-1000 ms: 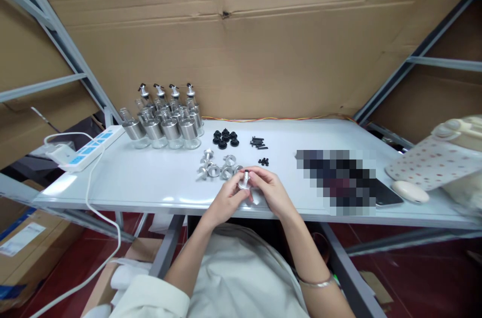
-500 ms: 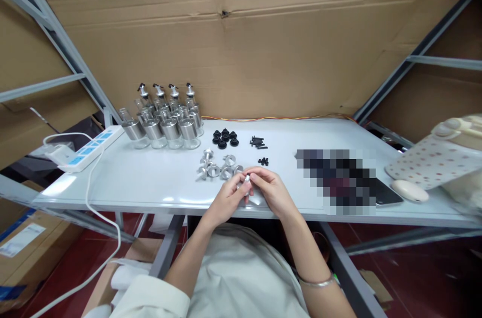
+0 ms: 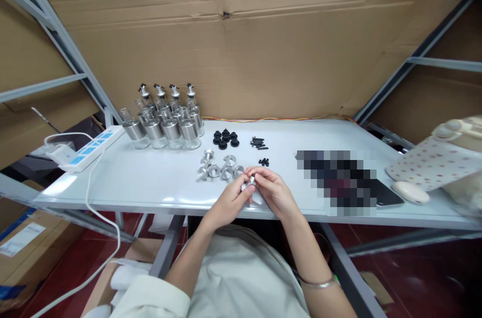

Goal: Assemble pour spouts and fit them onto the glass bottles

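Close to the table's front edge, my left hand (image 3: 229, 203) has its fingers and thumb closed round a silver metal pourer spout (image 3: 252, 180). My right hand (image 3: 277, 194) meets it from the other side, its thumb and bent fingers pinching at the spout's upper end. Fingers cover much of this piece. Just beyond my left hand lie several more silver pourer spouts (image 3: 214, 171) with round flanges. Farther back are a cluster of black stoppers (image 3: 225, 138), a small pile of thin black levers (image 3: 258, 143) and some tiny black caps (image 3: 264, 162).
Glass bottles with steel sleeves (image 3: 171, 130) stand at the back left, some with pourers fitted. A power strip (image 3: 90, 150) with a white cable lies left. On the right are a blurred-out patch (image 3: 339, 180), a white oval object (image 3: 410, 192) and a dotted container (image 3: 417, 157).
The spout has turned and tilted a little between my fingers, and its silver tip now shows where a dark end was seen. Both hands stay in nearly the same place.
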Motion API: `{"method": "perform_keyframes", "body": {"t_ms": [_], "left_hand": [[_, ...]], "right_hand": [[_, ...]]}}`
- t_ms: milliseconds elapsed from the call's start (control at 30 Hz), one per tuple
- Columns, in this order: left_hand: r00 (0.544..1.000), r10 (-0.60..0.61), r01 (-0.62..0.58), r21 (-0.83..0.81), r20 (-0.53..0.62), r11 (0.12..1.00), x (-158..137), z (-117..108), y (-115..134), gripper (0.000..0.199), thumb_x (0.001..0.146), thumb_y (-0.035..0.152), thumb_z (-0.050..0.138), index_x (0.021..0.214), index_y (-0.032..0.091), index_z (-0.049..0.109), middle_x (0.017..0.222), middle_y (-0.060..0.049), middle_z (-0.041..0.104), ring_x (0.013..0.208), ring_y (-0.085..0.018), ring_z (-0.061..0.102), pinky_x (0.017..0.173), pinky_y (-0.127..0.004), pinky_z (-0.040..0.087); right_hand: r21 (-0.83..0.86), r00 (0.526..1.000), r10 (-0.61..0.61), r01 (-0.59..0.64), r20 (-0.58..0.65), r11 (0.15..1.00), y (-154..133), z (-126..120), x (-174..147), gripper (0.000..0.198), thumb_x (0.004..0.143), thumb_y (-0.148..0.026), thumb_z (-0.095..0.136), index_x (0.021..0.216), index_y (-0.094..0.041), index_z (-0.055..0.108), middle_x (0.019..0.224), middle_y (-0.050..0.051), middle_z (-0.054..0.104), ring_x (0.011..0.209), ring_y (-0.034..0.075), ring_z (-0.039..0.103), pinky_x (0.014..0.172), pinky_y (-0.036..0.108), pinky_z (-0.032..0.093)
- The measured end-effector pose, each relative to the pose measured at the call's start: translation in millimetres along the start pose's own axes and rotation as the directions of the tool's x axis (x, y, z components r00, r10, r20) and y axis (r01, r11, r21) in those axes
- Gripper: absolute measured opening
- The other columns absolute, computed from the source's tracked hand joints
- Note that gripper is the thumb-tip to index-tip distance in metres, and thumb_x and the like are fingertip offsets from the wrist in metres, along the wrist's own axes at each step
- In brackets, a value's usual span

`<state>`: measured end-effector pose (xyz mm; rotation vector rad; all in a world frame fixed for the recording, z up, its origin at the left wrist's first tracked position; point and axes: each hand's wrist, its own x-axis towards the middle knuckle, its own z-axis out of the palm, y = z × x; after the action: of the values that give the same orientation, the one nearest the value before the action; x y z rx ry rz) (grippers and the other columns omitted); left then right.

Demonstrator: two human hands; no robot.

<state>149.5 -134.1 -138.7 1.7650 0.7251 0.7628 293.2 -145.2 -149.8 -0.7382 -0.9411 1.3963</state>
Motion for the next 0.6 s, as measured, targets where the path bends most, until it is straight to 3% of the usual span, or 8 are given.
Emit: {"method": "perform_keyframes", "body": {"t_ms": [200, 600], "left_hand": [[0.999, -0.006, 0.007, -0.019, 0.040, 1.000, 0.0, -0.3, 1.1, 0.027, 0.093, 0.041, 0.035, 0.084, 0.018, 0.045, 0.070, 0.001, 0.052, 0.073, -0.014, 0.049, 0.076, -0.028, 0.038], [0.998, -0.035, 0.034, 0.027, 0.043, 0.999, -0.6, 0.3, 3.5, 0.025, 0.093, 0.040, 0.037, 0.086, 0.018, 0.047, 0.070, 0.002, 0.051, 0.069, -0.012, 0.049, 0.070, -0.025, 0.037]], "right_hand": [[0.011, 1.000, 0.007, -0.006, -0.017, 1.000, -0.4, -2.1, -0.7, 0.015, 0.068, -0.034, 0.074, 0.074, -0.020, 0.072, 0.090, 0.003, 0.063, 0.063, 0.012, 0.051, 0.046, 0.022, 0.045], [0.007, 0.995, 0.045, -0.045, -0.090, 0.999, -1.4, -0.9, -2.1, 0.019, 0.064, -0.036, 0.076, 0.072, -0.019, 0.072, 0.082, 0.004, 0.063, 0.056, 0.012, 0.047, 0.041, 0.024, 0.044]]}}
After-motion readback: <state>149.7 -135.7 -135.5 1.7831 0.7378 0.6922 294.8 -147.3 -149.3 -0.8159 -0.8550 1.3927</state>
